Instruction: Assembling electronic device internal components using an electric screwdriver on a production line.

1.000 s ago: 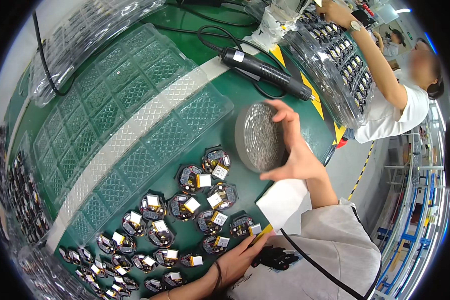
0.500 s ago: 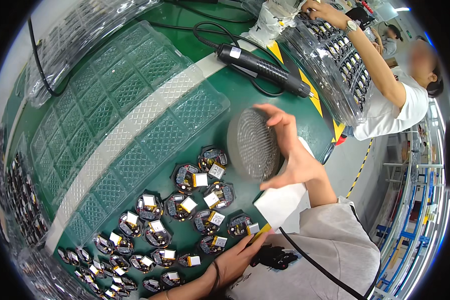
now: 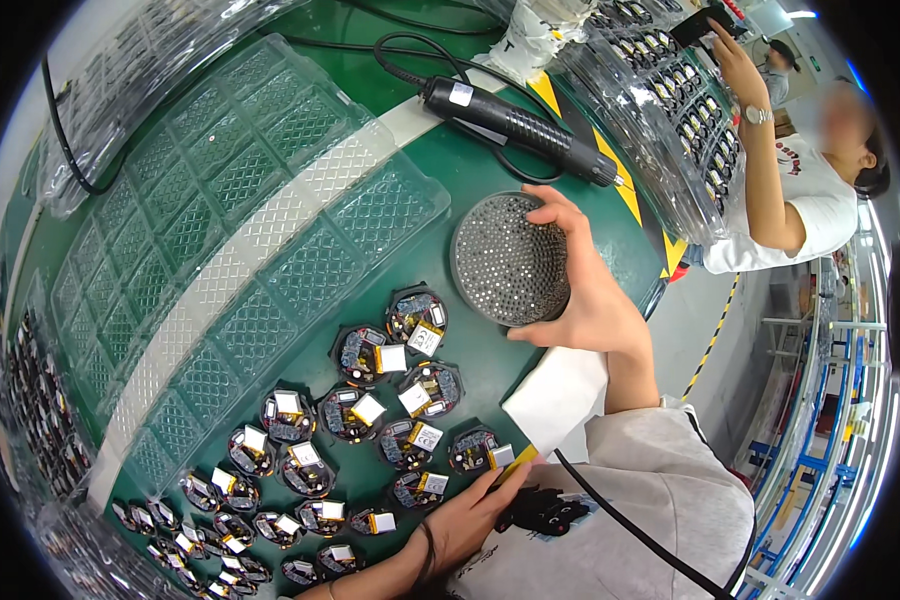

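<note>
My right hand (image 3: 605, 305) grips the rim of a round grey dish (image 3: 505, 262) between thumb and fingers. Tiny shiny dots cover the inside of the dish, too small to tell whether they are screws or holes. At the lower middle, close to my shirt, my left hand (image 3: 475, 515) has its fingers closed on a narrow yellow strip-like thing (image 3: 516, 464), partly hidden. Just left of that hand sits a round black electronic assembly (image 3: 475, 450) with a small white battery. Several more such assemblies (image 3: 355, 412) spread leftward over the green table.
A clear compartmented plastic tray (image 3: 260, 200) covers the left of the table. Beyond the dish lies a black corded electric screwdriver (image 3: 520, 125). White paper (image 3: 560, 395) is beside my right wrist. A co-worker (image 3: 790, 190) stands at right by stacked trays of parts (image 3: 660, 120).
The grey dish has gone from tilted and blurred to facing up and sharp, still in my right hand. My left hand stays put. The co-worker's hand has lifted and moved right, beside a dark object.
</note>
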The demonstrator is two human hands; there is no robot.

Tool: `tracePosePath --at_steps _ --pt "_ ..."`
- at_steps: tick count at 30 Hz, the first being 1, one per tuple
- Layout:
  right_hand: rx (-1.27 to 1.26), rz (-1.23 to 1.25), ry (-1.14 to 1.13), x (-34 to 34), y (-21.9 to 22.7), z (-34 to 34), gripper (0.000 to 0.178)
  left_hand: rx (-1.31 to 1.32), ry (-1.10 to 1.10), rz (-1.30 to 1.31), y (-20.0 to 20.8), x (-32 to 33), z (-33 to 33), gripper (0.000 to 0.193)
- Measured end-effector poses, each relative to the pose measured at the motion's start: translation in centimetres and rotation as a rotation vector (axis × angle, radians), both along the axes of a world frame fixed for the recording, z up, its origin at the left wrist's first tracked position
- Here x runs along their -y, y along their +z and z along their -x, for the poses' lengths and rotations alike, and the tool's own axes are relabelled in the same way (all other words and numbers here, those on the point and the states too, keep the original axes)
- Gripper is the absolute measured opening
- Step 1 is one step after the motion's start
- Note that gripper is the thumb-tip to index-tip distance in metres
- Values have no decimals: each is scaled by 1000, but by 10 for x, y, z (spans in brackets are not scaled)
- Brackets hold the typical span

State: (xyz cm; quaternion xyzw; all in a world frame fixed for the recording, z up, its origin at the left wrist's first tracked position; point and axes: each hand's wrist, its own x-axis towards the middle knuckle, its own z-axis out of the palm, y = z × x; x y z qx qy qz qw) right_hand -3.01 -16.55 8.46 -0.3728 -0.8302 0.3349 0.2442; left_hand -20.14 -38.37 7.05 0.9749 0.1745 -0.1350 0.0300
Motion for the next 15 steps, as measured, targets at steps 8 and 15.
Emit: tracePosePath --at_steps 8,15 --pt "91 -39 34 -3 4 -3 103 18 17 -5 1 -1 2 58" --pt "-65 -17 -105 -8 5 -4 31 38 9 0 -2 -3 3 58"
